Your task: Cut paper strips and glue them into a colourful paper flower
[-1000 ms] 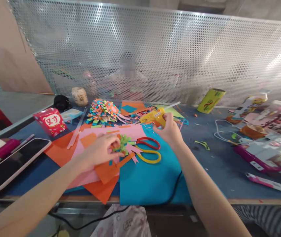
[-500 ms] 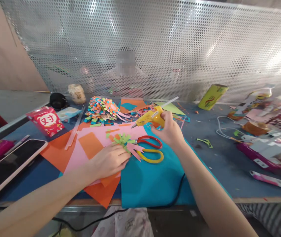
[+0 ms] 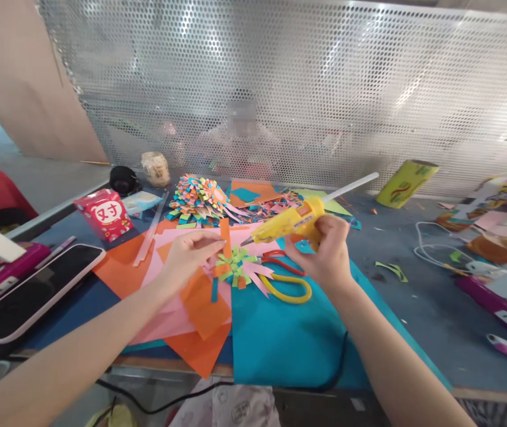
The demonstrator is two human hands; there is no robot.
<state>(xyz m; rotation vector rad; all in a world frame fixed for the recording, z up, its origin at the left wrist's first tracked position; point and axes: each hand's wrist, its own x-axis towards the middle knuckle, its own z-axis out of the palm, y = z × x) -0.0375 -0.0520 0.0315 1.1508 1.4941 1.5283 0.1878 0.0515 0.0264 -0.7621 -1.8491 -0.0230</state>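
Note:
Between the fingers of my left hand (image 3: pixel 193 255) is a narrow orange paper strip (image 3: pixel 225 232), held upright. My right hand (image 3: pixel 327 252) is wrapped round a yellow hot glue gun (image 3: pixel 286 224), its nozzle pointing left near the strip. A clear glue stick (image 3: pixel 351 186) juts from its back. Below the nozzle lies a green fringed paper flower (image 3: pixel 238 265) with pink pointed tails (image 3: pixel 257 276). Scissors with one red and one yellow handle (image 3: pixel 289 289) lie beside it, their blades hidden. Under these are orange, pink and blue paper sheets (image 3: pixel 289 344).
A heap of multicoloured fringed paper flowers (image 3: pixel 197 198) stands behind, with paper scraps beside it. At left are a phone (image 3: pixel 35 293), a red packet (image 3: pixel 104 214) and a purple power strip (image 3: pixel 8 273). A yellow-green tube (image 3: pixel 407 184) stands at back right. A black cable (image 3: pixel 168 409) hangs along the front edge.
My left hand has lifted off the green paper flower and now pinches the orange strip. The glue gun has come nearer to me. The view has shifted a little to the left.

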